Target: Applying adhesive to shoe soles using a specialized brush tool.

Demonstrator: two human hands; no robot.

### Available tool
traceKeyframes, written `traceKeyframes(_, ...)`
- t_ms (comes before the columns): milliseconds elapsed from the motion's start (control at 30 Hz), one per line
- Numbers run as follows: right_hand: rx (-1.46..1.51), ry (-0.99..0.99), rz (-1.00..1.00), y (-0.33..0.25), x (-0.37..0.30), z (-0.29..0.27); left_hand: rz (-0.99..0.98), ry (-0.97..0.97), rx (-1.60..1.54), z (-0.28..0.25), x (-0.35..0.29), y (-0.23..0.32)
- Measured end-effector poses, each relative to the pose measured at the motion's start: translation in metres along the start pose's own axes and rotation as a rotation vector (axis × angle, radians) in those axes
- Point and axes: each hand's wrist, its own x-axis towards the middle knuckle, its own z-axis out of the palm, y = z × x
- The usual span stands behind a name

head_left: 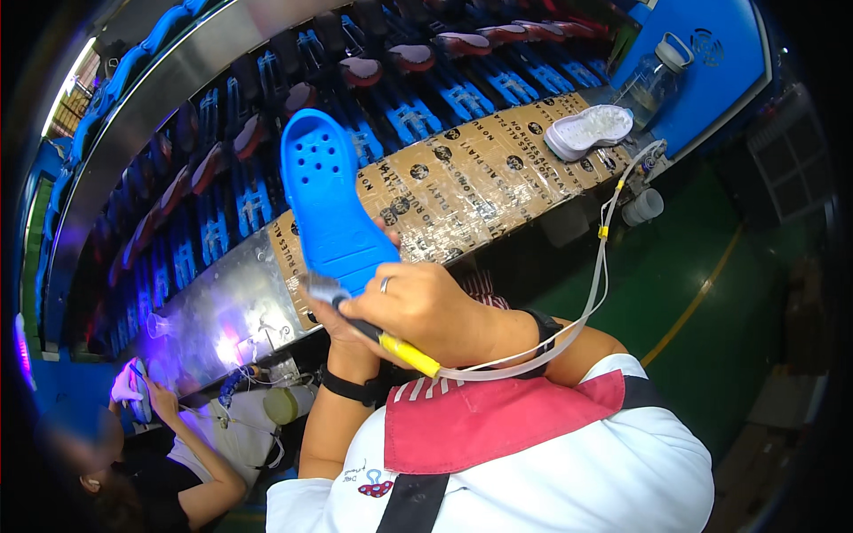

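Observation:
A blue shoe sole (333,204), with several round holes at its far end, stands tilted in front of me. My left hand (345,354) grips it from below and behind, closed, and fingertips show at its right edge. In my closed right hand (410,306), which wears a ring, is a brush (407,353) with a dark and yellow handle. Its bristles lie at the near end of the sole; blur hides whether they touch. From the handle a clear hose (569,333) runs off to the right.
Cardboard (480,178) covers the bench, where a white shoe sole (591,131) lies near a clear jug (653,80). Beyond stands a rack of blue holders (413,120) carrying red-and-white soles. At lower left, another person's hand (163,401) is near a shoe under purple light.

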Motion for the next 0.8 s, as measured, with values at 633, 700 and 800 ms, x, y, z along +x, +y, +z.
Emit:
traceKeyframes(633,0.441,-0.107,0.276,0.002,-0.022,-0.016,0.160,0.059,0.244,0.024,0.011,0.037)
traceKeyframes(700,0.505,-0.169,0.218,0.002,-0.021,-0.016,0.157,0.073,0.270,0.027,0.010,0.039)
traceKeyframes(800,0.527,-0.160,0.195,0.003,-0.020,-0.017,0.176,0.137,0.349,0.026,0.008,0.046)
